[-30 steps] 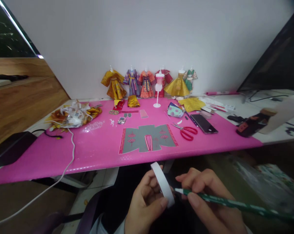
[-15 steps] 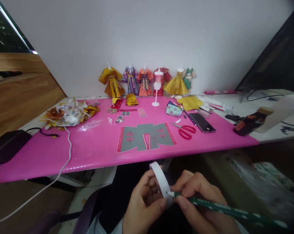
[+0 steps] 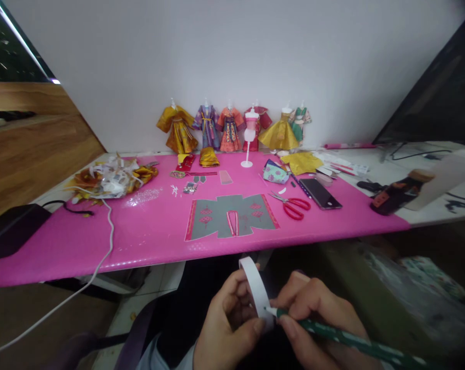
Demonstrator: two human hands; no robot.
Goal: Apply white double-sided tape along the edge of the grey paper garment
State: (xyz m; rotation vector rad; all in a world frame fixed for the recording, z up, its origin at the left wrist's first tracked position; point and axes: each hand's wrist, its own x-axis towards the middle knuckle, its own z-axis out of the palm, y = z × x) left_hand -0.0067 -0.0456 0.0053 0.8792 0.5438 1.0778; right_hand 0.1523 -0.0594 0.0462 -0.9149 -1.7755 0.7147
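In front of the table edge, my left hand (image 3: 222,326) grips a roll of white tape (image 3: 255,283) by its ring, thumb on the lower rim. My right hand (image 3: 320,314) pinches a green pen (image 3: 342,335) with white dots and a white tip. The pen's tip is at the tape's outer face, low on the ring; whether it touches I cannot tell. Beyond my hands, a grey fabric-like cutout (image 3: 213,218) with red patterned borders lies flat on the table, a narrow pink-and-white trim (image 3: 233,223) on its middle.
Red-handled scissors (image 3: 293,206) and a phone (image 3: 320,193) lie right on the pink table cover (image 3: 147,241). A doll-size dress form (image 3: 249,134) stands before several small dresses (image 3: 177,129). Left are a scrap heap (image 3: 114,177) and a white cable (image 3: 111,231); right, a dark bottle (image 3: 400,192).
Both hands, with the tape roll and pen, have shifted very slightly. The pen still points at the lower part of the ring, and the table items lie as before.
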